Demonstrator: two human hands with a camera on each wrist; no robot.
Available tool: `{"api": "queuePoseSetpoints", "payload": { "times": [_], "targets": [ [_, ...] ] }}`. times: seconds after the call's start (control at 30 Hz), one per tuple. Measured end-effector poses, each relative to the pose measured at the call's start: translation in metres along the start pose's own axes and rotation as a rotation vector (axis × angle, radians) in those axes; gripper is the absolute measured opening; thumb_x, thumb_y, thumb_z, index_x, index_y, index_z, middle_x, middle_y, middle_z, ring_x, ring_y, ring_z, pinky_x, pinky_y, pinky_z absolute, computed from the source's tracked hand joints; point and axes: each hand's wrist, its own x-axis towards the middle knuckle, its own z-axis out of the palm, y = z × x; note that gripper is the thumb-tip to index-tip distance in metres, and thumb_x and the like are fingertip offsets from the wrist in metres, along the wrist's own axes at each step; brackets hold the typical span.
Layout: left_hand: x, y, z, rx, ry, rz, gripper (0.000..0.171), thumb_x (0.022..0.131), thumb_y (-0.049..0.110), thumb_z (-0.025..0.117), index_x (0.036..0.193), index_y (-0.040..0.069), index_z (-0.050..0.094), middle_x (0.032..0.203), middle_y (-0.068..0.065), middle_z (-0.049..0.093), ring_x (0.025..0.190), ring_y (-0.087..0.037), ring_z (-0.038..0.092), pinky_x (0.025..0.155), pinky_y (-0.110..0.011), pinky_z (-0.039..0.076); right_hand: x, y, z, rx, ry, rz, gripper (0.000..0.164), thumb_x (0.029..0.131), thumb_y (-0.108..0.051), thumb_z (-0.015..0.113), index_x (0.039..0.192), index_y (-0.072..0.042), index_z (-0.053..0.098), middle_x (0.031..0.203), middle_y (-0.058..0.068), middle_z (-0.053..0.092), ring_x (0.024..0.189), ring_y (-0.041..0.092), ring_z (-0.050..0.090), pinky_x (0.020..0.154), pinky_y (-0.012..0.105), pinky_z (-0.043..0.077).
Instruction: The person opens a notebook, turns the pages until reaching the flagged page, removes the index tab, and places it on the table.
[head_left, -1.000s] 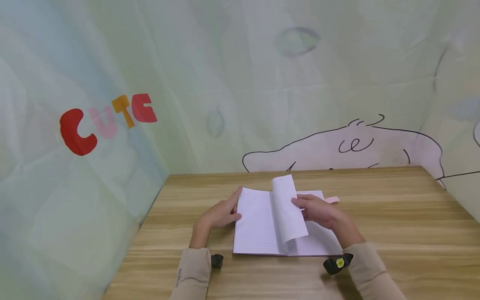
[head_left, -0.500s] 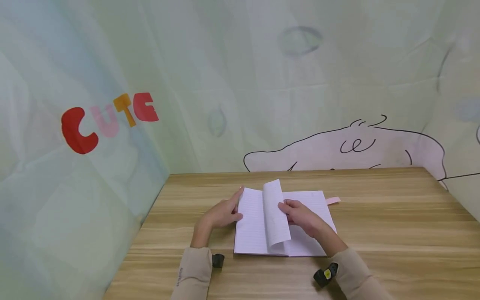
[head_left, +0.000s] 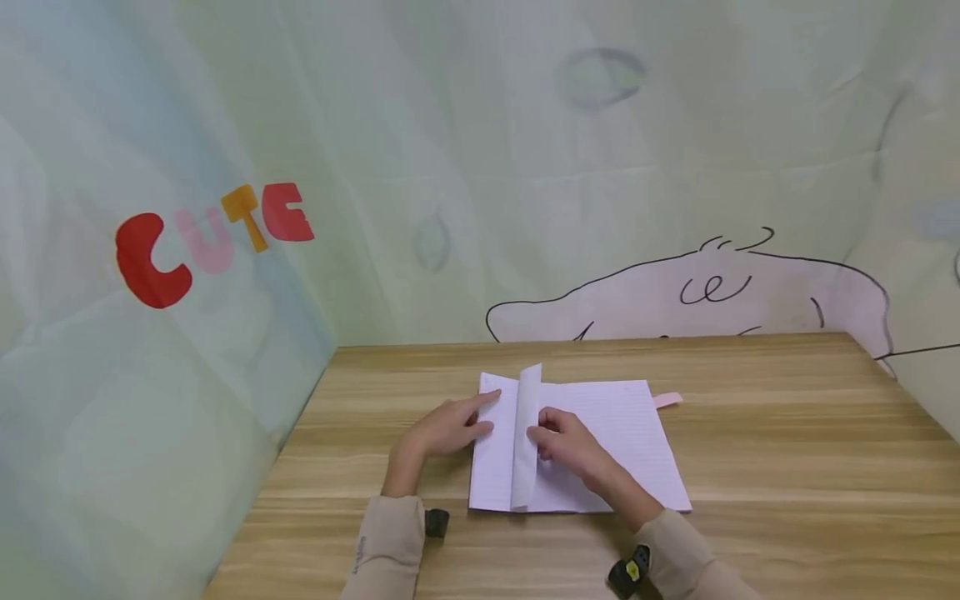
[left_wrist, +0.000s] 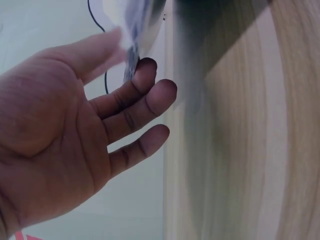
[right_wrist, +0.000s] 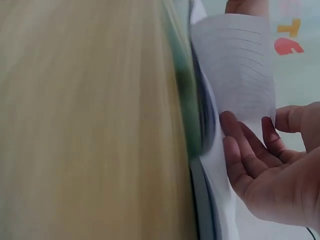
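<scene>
An open lined notebook (head_left: pixel 611 450) lies on the wooden table. One of its pages (head_left: pixel 527 433) stands raised over the left half, its far end tallest. Thumb and index finger of my right hand (head_left: pixel 572 448) pinch the free edge of that page; the right wrist view shows the lined page (right_wrist: pixel 232 65) bowed above the curled lower fingers. My left hand (head_left: pixel 444 427) rests at the notebook's left edge, index fingertip and thumb on the left page. In the left wrist view the other fingers (left_wrist: pixel 137 117) stay loosely extended by the notebook's edge.
A pink ribbon-like tab (head_left: pixel 667 400) sticks out from the notebook's right side onto the table (head_left: pixel 787 450). Behind the table hangs a printed backdrop (head_left: pixel 420 167) with a line drawing and coloured letters. A black strap device (head_left: pixel 628 572) sits at the right wrist.
My right hand has moved left, carrying the page from over the right half to over the left half. My left index finger has shifted from the corner onto the left page.
</scene>
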Motion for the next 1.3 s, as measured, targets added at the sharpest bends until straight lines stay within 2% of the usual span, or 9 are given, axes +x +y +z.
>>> {"api": "queuePoseSetpoints", "payload": {
  "times": [0.13, 0.23, 0.37, 0.53, 0.67, 0.73, 0.83, 0.97, 1.3],
  "targets": [
    [0.000, 0.000, 0.000, -0.011, 0.000, 0.010, 0.040, 0.105, 0.027, 0.052, 0.143, 0.014, 0.057, 0.105, -0.010, 0.066, 0.089, -0.016, 0.054, 0.085, -0.038, 0.045, 0.001, 0.000, 0.007, 0.011, -0.021, -0.014, 0.014, 0.095, -0.014, 0.060, 0.095, 0.000, 0.061, 0.085, 0.005, 0.065, 0.073, 0.016, 0.062, 0.065, 0.028, 0.050],
    [0.001, 0.000, 0.000, -0.030, -0.013, 0.006, 0.037, 0.105, 0.037, 0.051, 0.123, 0.010, 0.068, 0.099, -0.006, 0.065, 0.086, -0.014, 0.054, 0.079, -0.035, 0.046, 0.001, 0.000, 0.009, 0.013, -0.054, -0.019, 0.016, 0.097, -0.013, 0.058, 0.100, 0.002, 0.063, 0.099, 0.009, 0.071, 0.081, 0.018, 0.068, 0.067, 0.029, 0.050],
    [0.003, -0.001, -0.001, -0.034, -0.024, 0.037, 0.027, 0.102, 0.035, 0.058, 0.097, 0.009, 0.062, 0.073, 0.001, 0.049, 0.068, -0.012, 0.049, 0.063, -0.029, 0.041, 0.001, 0.000, 0.010, 0.025, -0.078, -0.024, 0.015, 0.097, -0.010, 0.059, 0.103, 0.003, 0.064, 0.108, 0.011, 0.071, 0.084, 0.019, 0.070, 0.068, 0.029, 0.050],
    [0.004, -0.004, 0.000, -0.004, -0.015, 0.067, 0.015, 0.096, 0.018, 0.067, 0.091, 0.009, 0.057, 0.072, 0.003, 0.049, 0.066, -0.010, 0.048, 0.061, -0.027, 0.041, 0.002, -0.001, 0.005, 0.025, -0.116, -0.040, 0.014, 0.096, -0.007, 0.059, 0.105, 0.003, 0.063, 0.107, 0.013, 0.071, 0.083, 0.021, 0.070, 0.068, 0.030, 0.050],
    [0.005, -0.004, 0.002, -0.020, -0.019, 0.013, 0.019, 0.096, 0.017, 0.069, 0.106, 0.005, 0.059, 0.078, 0.000, 0.052, 0.072, -0.012, 0.050, 0.066, -0.030, 0.043, 0.001, -0.003, -0.004, -0.007, -0.155, -0.040, 0.014, 0.097, -0.008, 0.057, 0.105, 0.002, 0.063, 0.107, 0.011, 0.070, 0.084, 0.022, 0.070, 0.070, 0.031, 0.050],
    [0.005, -0.004, 0.003, -0.032, -0.018, -0.016, 0.041, 0.095, 0.018, 0.070, 0.129, 0.001, 0.054, 0.083, -0.002, 0.055, 0.077, -0.014, 0.052, 0.071, -0.032, 0.045, 0.001, -0.004, -0.011, -0.033, -0.194, -0.044, 0.016, 0.099, -0.010, 0.057, 0.108, 0.001, 0.064, 0.107, 0.011, 0.070, 0.085, 0.023, 0.071, 0.071, 0.032, 0.051],
    [0.005, -0.004, 0.003, -0.060, -0.014, -0.048, 0.078, 0.095, 0.018, 0.070, 0.156, 0.000, 0.025, 0.087, -0.003, 0.057, 0.080, -0.015, 0.054, 0.076, -0.034, 0.045, 0.000, -0.008, -0.024, -0.072, -0.246, -0.064, 0.020, 0.100, -0.012, 0.057, 0.111, 0.003, 0.063, 0.106, 0.014, 0.070, 0.085, 0.026, 0.072, 0.073, 0.034, 0.051],
    [0.004, -0.004, 0.003, -0.076, -0.004, -0.054, 0.093, 0.094, 0.016, 0.071, 0.160, 0.003, 0.006, 0.081, -0.002, 0.056, 0.073, -0.014, 0.053, 0.072, -0.032, 0.045, 0.002, -0.013, -0.043, -0.114, -0.232, -0.076, 0.024, 0.100, -0.013, 0.056, 0.114, 0.006, 0.061, 0.102, 0.015, 0.072, 0.080, 0.027, 0.072, 0.073, 0.034, 0.052],
    [0.004, -0.007, 0.003, -0.095, 0.000, -0.058, 0.096, 0.093, 0.012, 0.072, 0.162, 0.009, 0.005, 0.078, -0.002, 0.055, 0.069, -0.013, 0.050, 0.068, -0.031, 0.044, 0.004, -0.010, -0.095, -0.289, -0.127, -0.045, 0.033, 0.099, -0.014, 0.059, 0.127, 0.004, 0.056, 0.087, 0.009, 0.071, 0.067, 0.023, 0.066, 0.070, 0.034, 0.051]
  ]
}}
